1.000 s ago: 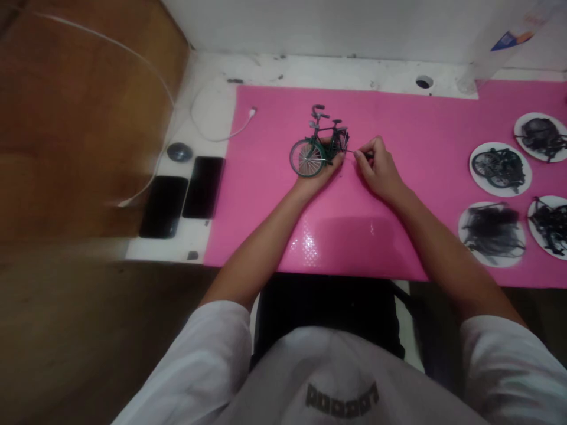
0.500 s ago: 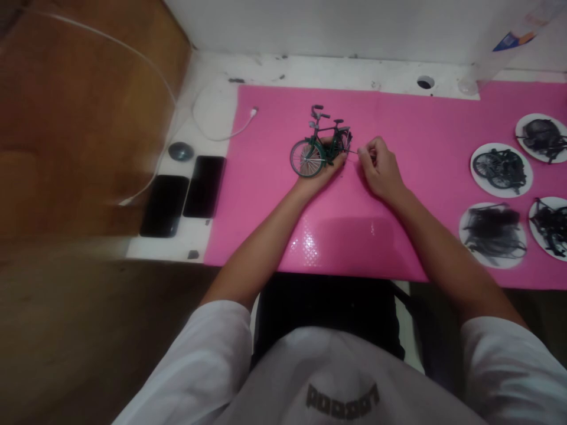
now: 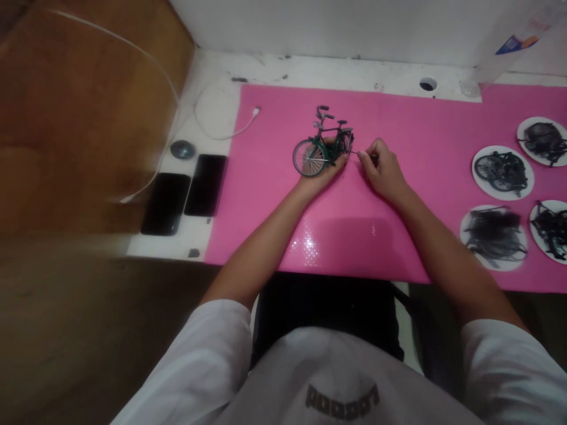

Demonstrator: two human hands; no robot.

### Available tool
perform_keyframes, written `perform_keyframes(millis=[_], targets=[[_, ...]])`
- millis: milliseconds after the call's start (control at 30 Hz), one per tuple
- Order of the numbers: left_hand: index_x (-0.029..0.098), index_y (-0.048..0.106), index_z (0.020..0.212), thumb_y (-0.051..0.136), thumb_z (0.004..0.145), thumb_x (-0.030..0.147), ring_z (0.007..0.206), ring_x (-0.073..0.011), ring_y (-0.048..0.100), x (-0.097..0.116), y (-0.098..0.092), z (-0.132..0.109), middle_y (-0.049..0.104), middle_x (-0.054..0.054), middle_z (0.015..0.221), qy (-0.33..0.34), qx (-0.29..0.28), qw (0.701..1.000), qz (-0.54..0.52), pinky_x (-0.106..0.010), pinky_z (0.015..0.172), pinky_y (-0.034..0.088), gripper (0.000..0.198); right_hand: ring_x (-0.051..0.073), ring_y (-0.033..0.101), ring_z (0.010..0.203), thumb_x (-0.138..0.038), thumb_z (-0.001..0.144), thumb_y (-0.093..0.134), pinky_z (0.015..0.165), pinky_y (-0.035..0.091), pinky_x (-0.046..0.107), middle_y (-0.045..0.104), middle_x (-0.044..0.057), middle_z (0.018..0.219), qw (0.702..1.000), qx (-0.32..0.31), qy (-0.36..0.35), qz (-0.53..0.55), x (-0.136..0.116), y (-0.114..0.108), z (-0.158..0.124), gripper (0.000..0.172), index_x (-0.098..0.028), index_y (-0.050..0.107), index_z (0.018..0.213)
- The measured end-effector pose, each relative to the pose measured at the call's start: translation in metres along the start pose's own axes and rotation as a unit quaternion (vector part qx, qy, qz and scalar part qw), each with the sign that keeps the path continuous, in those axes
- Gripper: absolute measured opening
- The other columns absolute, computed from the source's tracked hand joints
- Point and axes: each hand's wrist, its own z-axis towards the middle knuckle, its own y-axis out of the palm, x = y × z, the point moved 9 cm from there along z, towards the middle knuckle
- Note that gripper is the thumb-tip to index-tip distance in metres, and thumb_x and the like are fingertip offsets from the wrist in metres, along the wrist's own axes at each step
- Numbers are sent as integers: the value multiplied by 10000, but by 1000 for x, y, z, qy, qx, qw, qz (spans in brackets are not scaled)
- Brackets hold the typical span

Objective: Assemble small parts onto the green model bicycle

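A small dark-green model bicycle (image 3: 317, 154) stands upright over the pink mat, its front wheel to the left and handlebar at the top. My left hand (image 3: 330, 170) is closed around its lower rear part, partly hidden behind the frame and rear wheel. Just right of the rear wheel, my right hand (image 3: 381, 165) is closed in a pinch on a screwdriver (image 3: 354, 153). Its thin shaft points left and reaches the rear wheel area; most of the handle is hidden in the fingers.
White plates with dark bicycle parts stand at the right, one plate (image 3: 502, 172) nearest my right hand. Two black phones (image 3: 206, 185) and a dark round object (image 3: 182, 149) lie at the left. A white cable (image 3: 230, 134) reaches the pink mat (image 3: 266, 236). A clear bottle (image 3: 509, 53) lies at the back right.
The whole view has shifted slightly. Both hands keep their holds, and the screwdriver stays at the bicycle's rear wheel with hardly any visible movement.
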Motion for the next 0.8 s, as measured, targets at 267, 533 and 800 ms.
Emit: perform_keyframes(millis=[267, 533, 800], targets=[[287, 706, 1236, 811, 895, 662, 1338, -366, 681, -1, 0, 1, 762, -132, 1304, 22, 1, 999, 23, -594, 1215, 526, 518, 248, 576, 762, -933, 1032, 316, 791, 528, 428, 560, 34, 742, 999, 38, 3, -2, -2, -2, -2, 740, -259, 605, 930], [282, 711, 1311, 740, 964, 603, 1400, -360, 636, 15, -3, 0, 718, -148, 1412, 85, 15, 994, 73, -574, 1309, 435, 474, 251, 593, 806, -912, 1038, 371, 812, 539, 421, 587, 42, 806, 1000, 27, -10, -7, -2, -1, -3, 707, -260, 645, 1049], [319, 705, 1346, 777, 957, 609, 1384, -354, 639, 10, -10, 3, 752, -128, 1317, 50, 8, 998, 49, -572, 1245, 507, 490, 241, 642, 780, -903, 1065, 251, 829, 540, 416, 625, 51, 764, 999, 34, 1, 8, -9, -2, -4, 778, -249, 652, 939]])
